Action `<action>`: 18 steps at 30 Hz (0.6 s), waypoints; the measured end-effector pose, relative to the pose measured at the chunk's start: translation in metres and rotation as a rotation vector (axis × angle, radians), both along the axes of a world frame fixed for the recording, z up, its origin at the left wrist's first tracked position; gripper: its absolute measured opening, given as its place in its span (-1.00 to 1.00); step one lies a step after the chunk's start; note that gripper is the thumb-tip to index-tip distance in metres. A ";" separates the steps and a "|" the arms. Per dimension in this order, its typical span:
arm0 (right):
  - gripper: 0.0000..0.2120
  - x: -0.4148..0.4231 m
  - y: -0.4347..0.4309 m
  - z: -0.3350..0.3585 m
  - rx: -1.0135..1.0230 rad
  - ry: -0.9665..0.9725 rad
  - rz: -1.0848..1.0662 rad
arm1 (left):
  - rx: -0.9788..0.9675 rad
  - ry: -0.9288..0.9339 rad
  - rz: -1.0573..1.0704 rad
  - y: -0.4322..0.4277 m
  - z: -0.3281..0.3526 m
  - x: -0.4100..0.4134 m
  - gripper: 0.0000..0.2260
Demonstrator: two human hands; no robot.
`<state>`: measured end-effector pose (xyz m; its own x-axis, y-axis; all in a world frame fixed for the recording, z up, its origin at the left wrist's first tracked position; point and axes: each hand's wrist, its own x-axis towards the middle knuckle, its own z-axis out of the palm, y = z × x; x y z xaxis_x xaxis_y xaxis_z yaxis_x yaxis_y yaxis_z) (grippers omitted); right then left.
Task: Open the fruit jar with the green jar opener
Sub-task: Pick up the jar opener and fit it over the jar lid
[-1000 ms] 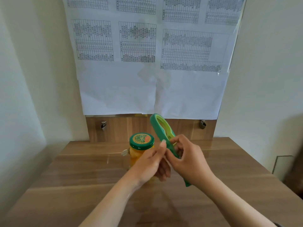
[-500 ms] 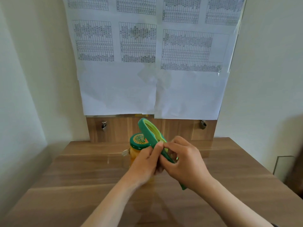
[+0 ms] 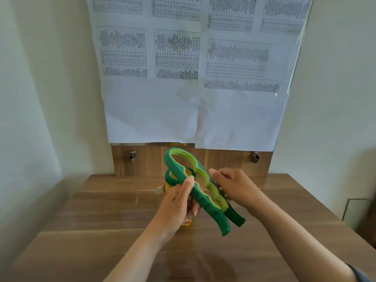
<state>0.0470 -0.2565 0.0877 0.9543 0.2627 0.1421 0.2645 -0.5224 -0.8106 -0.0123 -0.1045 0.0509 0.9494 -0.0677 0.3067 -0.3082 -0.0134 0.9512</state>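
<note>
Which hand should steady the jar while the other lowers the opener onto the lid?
Probably the left hand: it is directly in front of the jar, nearest it. The right hand sits on the opener's far side, toward its handles, better placed to guide it.

green jar opener (image 3: 200, 195) tilted above table, fruit jar (image 3: 169, 183) upright behind, lid on

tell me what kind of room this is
Probably a corner of an office or workroom, not a kitchen: printed tables on paper sheets taped to a plain wall, above a bare wooden desk holding only a fruit jar.
</note>
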 end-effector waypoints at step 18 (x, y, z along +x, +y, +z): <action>-0.65 0.006 0.006 0.010 0.323 0.461 0.242 | -0.269 0.221 0.139 -0.014 0.004 -0.010 -0.54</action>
<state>0.0533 -0.2506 0.0980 0.8552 0.4921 -0.1626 -0.0707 -0.2000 -0.9772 -0.0228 -0.1187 0.0552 0.9892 0.1216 0.0824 -0.1077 0.2185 0.9699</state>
